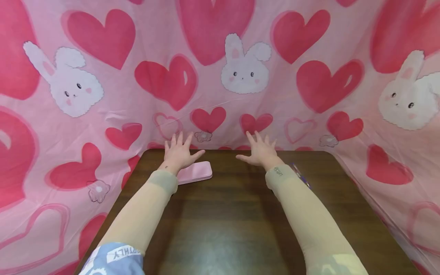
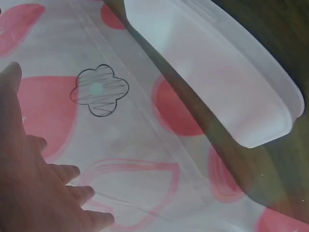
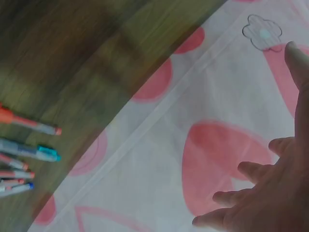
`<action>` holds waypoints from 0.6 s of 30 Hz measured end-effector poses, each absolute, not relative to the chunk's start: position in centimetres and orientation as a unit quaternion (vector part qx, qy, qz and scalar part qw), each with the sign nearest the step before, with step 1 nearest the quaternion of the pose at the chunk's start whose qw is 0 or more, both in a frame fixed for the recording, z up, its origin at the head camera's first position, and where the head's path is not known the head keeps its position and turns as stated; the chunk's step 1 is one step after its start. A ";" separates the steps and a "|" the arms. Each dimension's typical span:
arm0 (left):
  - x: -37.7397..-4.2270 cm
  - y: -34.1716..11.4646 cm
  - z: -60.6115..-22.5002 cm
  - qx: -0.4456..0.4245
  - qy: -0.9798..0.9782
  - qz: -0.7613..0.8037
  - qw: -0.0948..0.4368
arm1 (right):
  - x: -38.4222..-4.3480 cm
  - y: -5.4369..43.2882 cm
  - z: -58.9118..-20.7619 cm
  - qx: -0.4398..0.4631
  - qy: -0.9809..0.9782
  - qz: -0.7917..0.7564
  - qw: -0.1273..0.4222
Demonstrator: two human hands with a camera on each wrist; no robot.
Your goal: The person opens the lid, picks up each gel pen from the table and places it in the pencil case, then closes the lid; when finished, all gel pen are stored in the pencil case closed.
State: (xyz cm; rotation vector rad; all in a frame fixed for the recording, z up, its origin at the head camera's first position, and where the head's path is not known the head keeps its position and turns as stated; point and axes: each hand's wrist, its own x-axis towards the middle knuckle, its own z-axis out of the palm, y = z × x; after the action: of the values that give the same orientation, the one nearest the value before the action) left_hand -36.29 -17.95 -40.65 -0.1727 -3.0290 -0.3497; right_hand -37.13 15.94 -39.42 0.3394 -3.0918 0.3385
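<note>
My left hand [image 1: 178, 153] is held out over the far left of the table with its fingers spread, holding nothing. Below and beside it lies a closed pink case [image 1: 196, 172], partly covered by the hand and wrist in the head view; the left wrist view shows the case [image 2: 207, 72] near the table's edge. My right hand [image 1: 260, 152] is stretched out the same way on the other side, fingers apart and free. Several pens [image 3: 29, 150] lie in a row near it, mostly hidden behind the right forearm in the head view.
A dark wooden table [image 1: 223, 217] stretches ahead of me. Behind it and along both sides hangs a pink cloth [image 1: 213, 99] printed with hearts, rabbits and flowers, close to the table's far edge.
</note>
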 end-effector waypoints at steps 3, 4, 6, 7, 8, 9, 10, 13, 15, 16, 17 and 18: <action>-35.9 -18.7 -40.9 -0.046 -0.989 -0.133 0.038 | -37.4 14.9 -39.9 0.132 -0.984 0.115 0.017; -35.8 -18.9 -41.0 -0.043 -0.989 -0.140 0.036 | -37.5 14.5 -40.0 0.144 -0.982 0.118 0.020; -35.6 -19.5 -41.4 -0.037 -0.988 -0.148 0.033 | -37.9 13.6 -40.4 0.171 -0.977 0.123 0.024; -35.5 -19.8 -41.7 -0.035 -0.987 -0.150 0.032 | -38.0 13.0 -40.6 0.185 -0.974 0.128 0.022; -35.4 -20.2 -42.0 -0.034 -0.987 -0.152 0.031 | -38.1 12.5 -40.8 0.200 -0.970 0.133 0.021; -35.3 -20.6 -42.3 -0.034 -0.987 -0.151 0.031 | -38.2 11.8 -41.0 0.214 -0.967 0.136 0.017; -35.1 -21.0 -42.8 -0.034 -0.988 -0.149 0.031 | -38.3 11.1 -41.3 0.227 -0.964 0.139 0.010; -34.5 -22.3 -44.3 -0.036 -0.988 -0.149 0.034 | -38.3 9.0 -42.1 0.258 -0.955 0.148 -0.013; -34.1 -23.1 -45.3 -0.035 -0.987 -0.153 0.030 | -38.3 7.6 -42.8 0.274 -0.951 0.143 -0.023; -33.9 -23.5 -45.8 -0.036 -0.987 -0.155 0.029 | -38.3 6.9 -43.3 0.280 -0.950 0.139 -0.027; -33.7 -23.8 -46.2 -0.034 -0.987 -0.157 0.026 | -38.3 6.3 -43.6 0.286 -0.948 0.135 -0.028; -33.5 -24.1 -46.6 -0.031 -0.987 -0.159 0.021 | -38.3 5.6 -44.0 0.292 -0.947 0.133 -0.030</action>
State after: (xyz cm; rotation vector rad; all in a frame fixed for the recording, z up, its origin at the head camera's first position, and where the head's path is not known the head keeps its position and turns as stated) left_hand -33.50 -24.14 -46.58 -0.0956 -3.0592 -0.4929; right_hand -38.35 5.61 -43.97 0.9341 -3.0328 0.4245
